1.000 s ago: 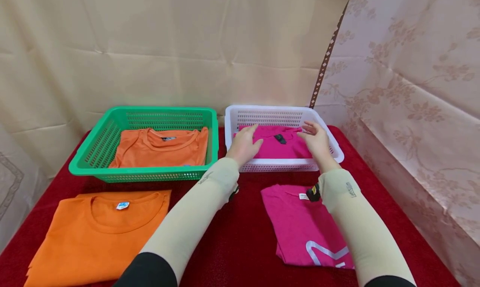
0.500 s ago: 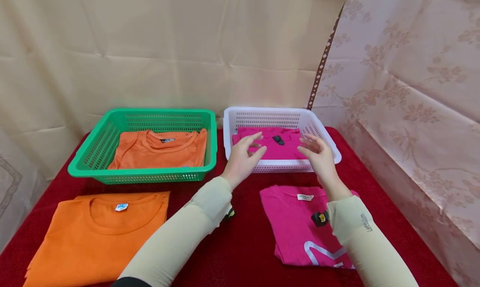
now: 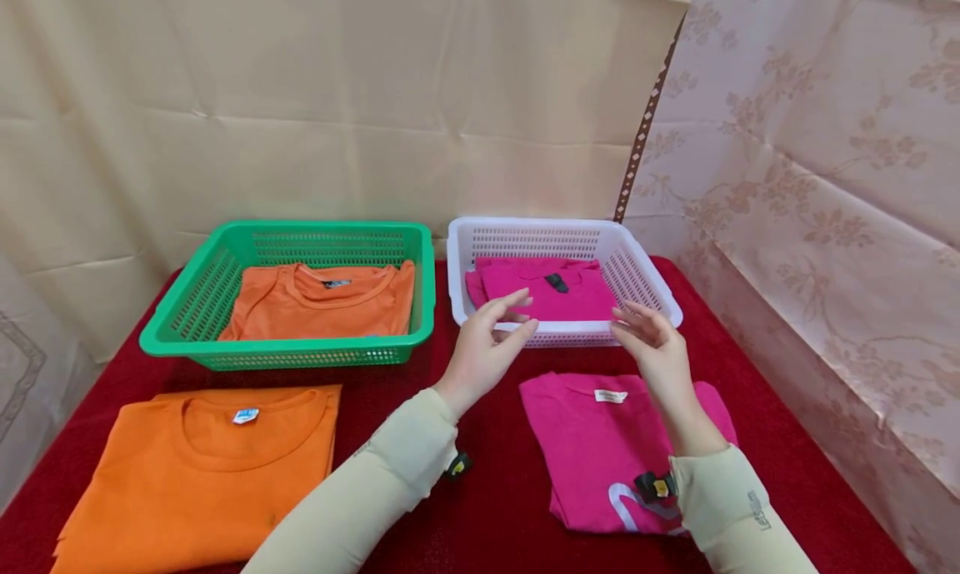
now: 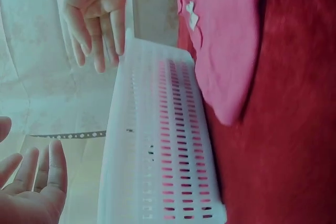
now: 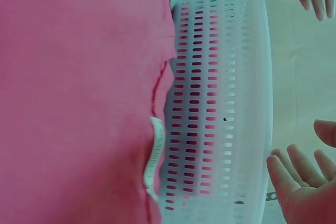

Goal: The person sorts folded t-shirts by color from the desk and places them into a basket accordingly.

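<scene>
Both hands hover in the air at the front of a white plastic basket (image 3: 660, 307), holding nothing. My left hand (image 3: 480, 353) is near the basket's front left corner, fingers loosely bent and thumb apart. Near the front right corner is my right hand (image 3: 660, 353), its fingers relaxed in the same way, above a folded pink T-shirt (image 3: 577, 441) on the table. That shirt has a white neck label and a pale print, partly hidden by the right wrist. Inside the white basket lies another folded pink T-shirt (image 3: 540, 295) with a dark tag.
On the left stands a green basket (image 3: 300, 349) with a folded orange T-shirt (image 3: 330, 307) inside. A second folded orange T-shirt (image 3: 210, 482) lies in front of it. A dark red cloth (image 3: 487, 516) covers the table, with curtains (image 3: 360, 99) behind and at the right.
Both hands have drawn back from inside the white basket toward the front. The pink T-shirt in it stays lying there, and the other shirts have not moved.
</scene>
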`<action>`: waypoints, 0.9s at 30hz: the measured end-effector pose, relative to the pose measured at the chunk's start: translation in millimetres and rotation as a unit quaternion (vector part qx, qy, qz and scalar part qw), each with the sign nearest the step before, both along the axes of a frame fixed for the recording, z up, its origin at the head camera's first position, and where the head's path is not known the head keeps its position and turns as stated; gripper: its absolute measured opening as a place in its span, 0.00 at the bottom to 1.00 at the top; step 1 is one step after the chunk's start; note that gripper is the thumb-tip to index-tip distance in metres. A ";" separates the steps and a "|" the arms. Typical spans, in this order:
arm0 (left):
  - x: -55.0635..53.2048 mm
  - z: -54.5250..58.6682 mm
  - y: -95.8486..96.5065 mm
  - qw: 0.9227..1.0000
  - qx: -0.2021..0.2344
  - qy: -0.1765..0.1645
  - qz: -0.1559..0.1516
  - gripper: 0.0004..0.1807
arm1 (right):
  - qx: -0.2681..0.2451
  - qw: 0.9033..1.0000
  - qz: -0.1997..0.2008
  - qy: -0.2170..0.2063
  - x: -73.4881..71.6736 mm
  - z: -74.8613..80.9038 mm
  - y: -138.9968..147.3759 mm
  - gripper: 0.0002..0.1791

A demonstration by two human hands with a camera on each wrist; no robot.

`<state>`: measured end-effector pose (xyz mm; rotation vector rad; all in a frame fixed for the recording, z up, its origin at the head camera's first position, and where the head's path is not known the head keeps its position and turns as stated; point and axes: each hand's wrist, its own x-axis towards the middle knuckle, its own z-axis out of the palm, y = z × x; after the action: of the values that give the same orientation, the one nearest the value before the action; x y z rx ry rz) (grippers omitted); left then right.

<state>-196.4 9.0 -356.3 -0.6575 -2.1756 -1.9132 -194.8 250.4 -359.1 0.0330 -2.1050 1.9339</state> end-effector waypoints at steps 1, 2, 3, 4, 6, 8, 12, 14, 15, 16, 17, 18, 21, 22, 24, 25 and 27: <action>2.3 -1.1 -0.1 1.000 0.005 -0.001 -0.003 0.27 | -0.008 1.000 0.001 -0.001 2.9 -1.5 0.9 0.20; 4.5 -2.5 -0.1 1.000 0.009 -0.002 -0.005 0.27 | -0.013 1.000 0.001 -0.001 5.6 -2.9 1.7 0.21; 6.6 -3.6 0.2 1.000 0.013 -0.002 -0.008 0.27 | -0.020 1.000 0.001 -0.003 8.3 -4.5 2.6 0.21; 8.6 -4.5 0.6 1.000 0.015 0.000 -0.009 0.26 | -0.024 1.000 -0.001 -0.006 10.9 -6.1 3.7 0.21; 12.3 -6.3 1.7 1.000 0.016 0.007 -0.012 0.26 | -0.030 0.999 -0.005 -0.010 15.7 -8.7 5.2 0.20; 15.8 -7.5 2.7 1.000 0.015 0.011 -0.017 0.26 | -0.040 0.999 -0.006 -0.006 19.8 -11.7 6.9 0.19; 24.9 -8.5 3.6 0.999 0.017 0.006 -0.028 0.26 | -0.059 0.998 0.000 0.007 27.8 -17.8 11.7 0.20; 29.5 -9.2 4.2 0.999 0.021 0.002 -0.033 0.26 | -0.065 0.998 0.002 0.009 31.6 -20.7 14.8 0.19; 31.8 -9.9 4.6 0.999 0.023 -0.001 -0.035 0.26 | -0.069 0.998 0.004 0.008 33.4 -22.1 16.5 0.19; 34.0 -10.6 5.2 0.999 0.026 0.001 -0.038 0.26 | -0.071 0.997 0.004 0.007 35.1 -23.6 18.2 0.19; 36.0 -11.5 5.8 0.999 0.027 0.000 -0.040 0.26 | -0.074 0.997 0.005 0.004 36.7 -25.0 20.1 0.18; 38.1 -12.5 6.5 0.999 0.027 -0.001 -0.044 0.26 | -0.073 0.997 0.004 -0.001 38.3 -26.3 22.0 0.18; 44.2 -15.7 8.6 0.998 0.022 -0.007 -0.053 0.26 | -0.071 0.997 0.001 -0.016 43.4 -29.3 27.0 0.18; 46.1 -16.8 9.2 0.998 0.020 -0.010 -0.056 0.26 | -0.068 0.997 0.001 -0.022 44.9 -30.0 28.8 0.17; 50.3 -18.8 10.4 0.998 0.015 -0.022 -0.064 0.26 | -0.062 0.998 0.000 -0.032 47.6 -30.9 32.2 0.17; 52.6 -19.6 10.9 0.997 0.011 -0.029 -0.067 0.26 | -0.062 0.997 0.001 -0.036 49.0 -31.2 33.9 0.17; 56.8 -21.1 12.1 0.996 0.001 -0.047 -0.075 0.27 | -0.065 0.997 0.005 -0.045 51.4 -32.0 38.2 0.17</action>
<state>-139.5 21.1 -377.4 -0.7650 -2.2369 -2.0601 -143.4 288.5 -391.2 -0.0717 -2.0305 2.1107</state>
